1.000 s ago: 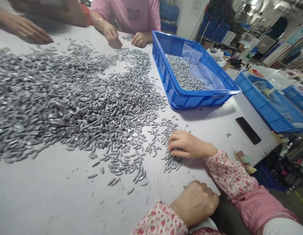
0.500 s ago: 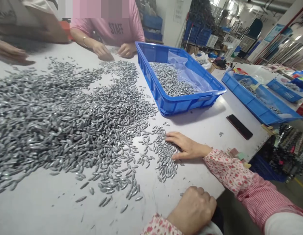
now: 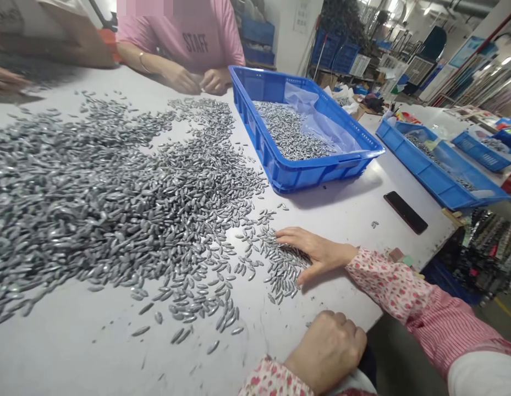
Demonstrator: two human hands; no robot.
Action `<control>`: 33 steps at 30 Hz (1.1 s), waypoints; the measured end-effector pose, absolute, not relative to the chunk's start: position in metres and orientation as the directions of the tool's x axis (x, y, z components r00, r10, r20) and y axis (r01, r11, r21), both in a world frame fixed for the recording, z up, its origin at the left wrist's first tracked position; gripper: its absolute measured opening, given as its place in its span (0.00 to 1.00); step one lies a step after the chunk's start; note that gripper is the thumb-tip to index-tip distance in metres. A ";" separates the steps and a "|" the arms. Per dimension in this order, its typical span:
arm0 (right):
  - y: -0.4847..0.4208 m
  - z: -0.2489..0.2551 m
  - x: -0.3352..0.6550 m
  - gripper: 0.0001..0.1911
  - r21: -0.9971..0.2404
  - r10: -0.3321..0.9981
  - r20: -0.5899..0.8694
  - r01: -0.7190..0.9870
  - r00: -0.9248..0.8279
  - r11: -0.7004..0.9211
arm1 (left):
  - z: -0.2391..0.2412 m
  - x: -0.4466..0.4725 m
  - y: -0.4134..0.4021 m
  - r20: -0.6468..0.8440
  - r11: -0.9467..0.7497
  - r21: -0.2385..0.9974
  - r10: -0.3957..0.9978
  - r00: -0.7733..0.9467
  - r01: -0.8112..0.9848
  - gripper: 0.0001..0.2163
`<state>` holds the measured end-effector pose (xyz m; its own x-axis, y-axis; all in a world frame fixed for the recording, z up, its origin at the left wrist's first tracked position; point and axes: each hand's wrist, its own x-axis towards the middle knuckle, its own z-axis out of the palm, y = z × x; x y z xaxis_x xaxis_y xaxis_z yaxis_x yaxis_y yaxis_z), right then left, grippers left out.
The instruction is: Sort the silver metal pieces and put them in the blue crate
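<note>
A great heap of small silver oval metal pieces [image 3: 94, 198] covers the white table [image 3: 346, 212]. My right hand [image 3: 311, 250] lies flat and open on a small cluster of these pieces [image 3: 280, 267] near the table's front edge, fingers stretched to the left. My left hand [image 3: 327, 349] rests at the table's front edge as a closed fist; what it holds, if anything, is hidden. A blue crate [image 3: 317, 170] with a plastic liner and more silver pieces stands beyond my right hand.
A black phone [image 3: 405, 212] lies on the table at right. A person in a pink shirt [image 3: 197, 38] works at the far side, hands [image 3: 197, 81] together. Another person's hand [image 3: 5, 80] shows at far left. More blue crates [image 3: 440, 176] stand on the right.
My right hand has gone from curled over the pieces to flat and spread, sliding slightly over the cluster. The left fist has stayed put. The view has shifted.
</note>
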<state>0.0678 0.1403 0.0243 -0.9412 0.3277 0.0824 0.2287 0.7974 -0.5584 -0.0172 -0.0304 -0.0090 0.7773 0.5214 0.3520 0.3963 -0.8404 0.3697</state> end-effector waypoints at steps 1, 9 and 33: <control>0.137 0.024 0.074 0.53 -0.538 0.350 0.081 0.254 -0.933 0.803 | -0.009 -0.017 -0.030 0.354 -0.841 0.373 0.519 0.778 0.391 0.09; 0.101 0.010 0.046 0.63 -0.293 0.479 0.003 0.457 -0.878 0.840 | -0.010 -0.015 -0.031 0.326 -0.843 0.372 0.510 0.796 0.388 0.10; 0.191 0.095 0.023 0.16 -0.820 0.725 0.251 0.257 -0.642 0.511 | -0.016 -0.014 -0.032 0.432 -0.846 0.311 0.532 0.728 0.433 0.13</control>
